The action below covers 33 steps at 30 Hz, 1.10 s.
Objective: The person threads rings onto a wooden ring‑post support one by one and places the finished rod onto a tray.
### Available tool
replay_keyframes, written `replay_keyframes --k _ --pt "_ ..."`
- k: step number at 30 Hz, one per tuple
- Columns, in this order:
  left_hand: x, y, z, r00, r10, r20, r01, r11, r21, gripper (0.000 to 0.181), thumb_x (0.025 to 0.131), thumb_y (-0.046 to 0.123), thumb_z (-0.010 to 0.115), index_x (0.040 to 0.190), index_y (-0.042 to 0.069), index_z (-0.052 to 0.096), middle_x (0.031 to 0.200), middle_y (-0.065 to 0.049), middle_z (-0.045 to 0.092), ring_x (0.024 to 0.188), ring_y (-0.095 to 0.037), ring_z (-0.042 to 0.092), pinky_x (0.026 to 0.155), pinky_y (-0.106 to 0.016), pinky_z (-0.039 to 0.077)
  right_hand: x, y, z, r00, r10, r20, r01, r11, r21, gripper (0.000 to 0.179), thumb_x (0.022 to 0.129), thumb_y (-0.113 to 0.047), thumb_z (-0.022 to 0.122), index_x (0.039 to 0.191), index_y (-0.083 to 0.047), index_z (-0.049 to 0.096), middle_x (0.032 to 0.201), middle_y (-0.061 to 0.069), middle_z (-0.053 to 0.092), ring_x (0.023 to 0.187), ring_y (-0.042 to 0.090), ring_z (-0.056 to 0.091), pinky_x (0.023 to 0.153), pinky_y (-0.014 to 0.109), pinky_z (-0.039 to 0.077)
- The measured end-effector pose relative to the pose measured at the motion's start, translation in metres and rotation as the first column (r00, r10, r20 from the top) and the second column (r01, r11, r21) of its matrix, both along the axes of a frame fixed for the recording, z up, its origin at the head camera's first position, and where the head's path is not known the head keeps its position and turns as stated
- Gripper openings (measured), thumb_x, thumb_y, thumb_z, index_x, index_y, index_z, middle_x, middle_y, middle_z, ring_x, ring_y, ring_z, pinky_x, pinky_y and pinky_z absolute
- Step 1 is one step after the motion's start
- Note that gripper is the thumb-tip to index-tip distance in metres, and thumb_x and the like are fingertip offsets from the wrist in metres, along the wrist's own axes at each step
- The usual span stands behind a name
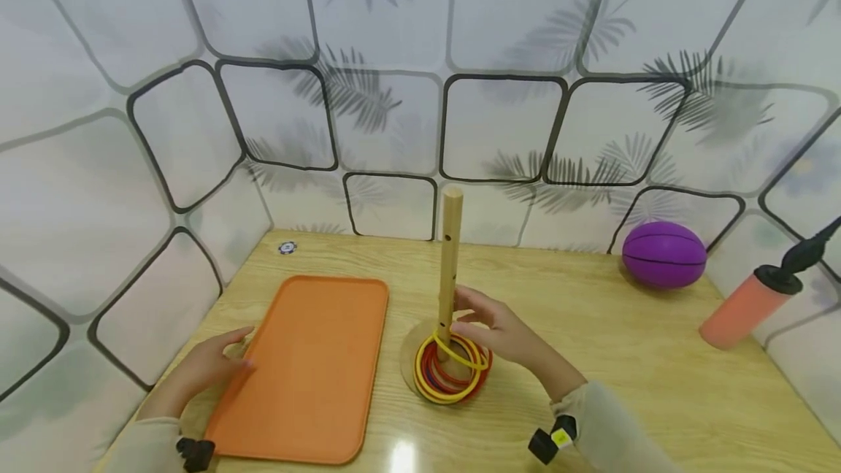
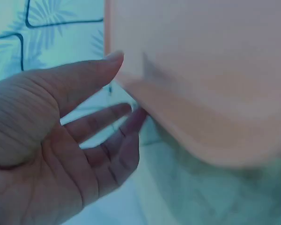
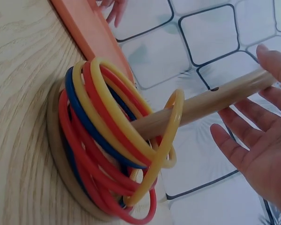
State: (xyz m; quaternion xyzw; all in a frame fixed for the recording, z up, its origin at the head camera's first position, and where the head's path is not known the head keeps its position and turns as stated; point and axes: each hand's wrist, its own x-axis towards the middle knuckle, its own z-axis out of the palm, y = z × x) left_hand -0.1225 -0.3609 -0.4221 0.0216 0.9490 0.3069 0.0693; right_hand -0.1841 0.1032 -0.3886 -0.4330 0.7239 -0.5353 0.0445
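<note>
A wooden post stands upright on a round wooden base at the middle of the table. Red, yellow and blue rings lie piled round its foot, and the topmost yellow ring leans tilted against the post. My right hand is at the post above the rings, thumb on one side and loosely extended fingers on the other. On the left lies an orange tray. At its left edge is my left hand, thumb and fingers spread apart, fingertips right at the rim in the left wrist view.
A purple rugby-shaped ball sits at the back right. Beside it stands a tilted coral hand pump with a black top. A small poker chip lies at the back left. Patterned fabric walls border the table.
</note>
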Motion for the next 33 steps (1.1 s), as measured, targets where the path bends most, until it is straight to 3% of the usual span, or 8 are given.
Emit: replay_keyframes --k 4,8,10,17,20,23,27,33 --pt "0.002 -0.008 -0.008 0.998 -0.036 0.047 0.029 0.988 0.150 0.069 0.081 0.012 0.073 0.135 -0.014 0.039 0.124 -0.040 0.047 0.095 -0.039 0.063 0.078 -0.044 0.051 -0.002 -0.006 -0.001 0.996 -0.005 0.085 0.008 1.000 -0.030 0.041 0.096 -0.004 0.053 0.135 0.005 0.046 0.120 0.024 0.058 0.104 0.022 0.061 0.084 0.043 0.051" --pt "0.003 -0.011 -0.012 0.989 -0.105 0.104 0.065 0.941 0.332 0.070 0.081 0.000 0.069 0.137 -0.017 0.030 0.132 -0.044 0.034 0.081 -0.025 0.065 0.067 -0.031 0.052 -0.004 -0.009 -0.002 0.985 0.001 0.170 0.011 0.998 -0.069 0.041 0.097 -0.003 0.052 0.135 0.008 0.045 0.121 0.030 0.056 0.103 0.020 0.063 0.082 0.044 0.052" --pt "0.004 -0.011 -0.012 0.984 -0.137 0.112 0.087 0.926 0.367 0.071 0.081 -0.003 0.067 0.138 -0.018 0.027 0.134 -0.045 0.031 0.076 -0.019 0.063 0.064 -0.028 0.051 -0.004 -0.010 -0.002 0.983 0.001 0.182 0.013 0.997 -0.079 0.043 0.097 -0.004 0.052 0.137 0.008 0.044 0.120 0.032 0.056 0.103 0.023 0.063 0.082 0.042 0.053" --pt "0.003 -0.009 -0.015 0.985 -0.140 0.098 0.097 0.928 0.360 0.069 0.078 -0.010 0.062 0.138 -0.018 0.029 0.132 -0.044 0.035 0.057 -0.007 0.047 0.056 -0.023 0.045 -0.004 -0.009 -0.003 0.991 -0.028 0.130 0.042 0.994 -0.105 0.044 0.096 -0.006 0.053 0.135 0.011 0.044 0.115 0.032 0.059 0.095 0.031 0.066 0.079 0.039 0.054" --pt "0.003 -0.008 -0.016 0.983 -0.170 0.074 0.130 0.916 0.379 0.067 0.079 -0.010 0.062 0.136 -0.020 0.028 0.131 -0.045 0.035 0.059 -0.006 0.050 0.057 -0.023 0.046 -0.004 -0.003 -0.004 0.994 -0.043 0.097 0.056 0.990 -0.133 0.042 0.095 -0.003 0.053 0.135 0.010 0.045 0.111 0.029 0.061 0.095 0.029 0.066 0.078 0.040 0.054" --pt "0.003 -0.003 -0.017 0.978 -0.208 0.031 0.180 0.902 0.393 0.066 0.080 -0.009 0.063 0.135 -0.023 0.028 0.128 -0.046 0.037 0.065 -0.006 0.057 0.059 -0.025 0.049 -0.005 0.006 -0.004 0.996 -0.067 0.065 0.076 0.985 -0.155 0.041 0.094 0.000 0.054 0.135 0.003 0.050 0.109 0.016 0.066 0.096 0.025 0.066 0.076 0.040 0.054" --pt "0.000 0.015 -0.019 0.979 -0.206 -0.003 0.191 0.904 0.382 0.067 0.079 -0.005 0.066 0.135 -0.020 0.032 0.125 -0.042 0.045 0.064 -0.006 0.057 0.056 -0.025 0.049 -0.006 0.021 0.000 0.994 -0.103 0.044 0.109 0.982 -0.156 0.042 0.093 0.002 0.055 0.134 -0.007 0.053 0.108 -0.005 0.067 0.097 0.017 0.066 0.076 0.038 0.054" --pt "-0.003 0.049 -0.019 0.981 -0.191 0.032 0.161 0.895 0.415 0.070 0.079 -0.005 0.067 0.139 -0.014 0.032 0.134 -0.040 0.037 0.068 -0.010 0.058 0.058 -0.026 0.049 -0.004 0.042 0.014 0.988 -0.153 0.037 0.157 0.977 -0.146 0.043 0.093 0.003 0.055 0.135 -0.004 0.052 0.108 -0.006 0.067 0.098 0.013 0.065 0.079 0.032 0.054"
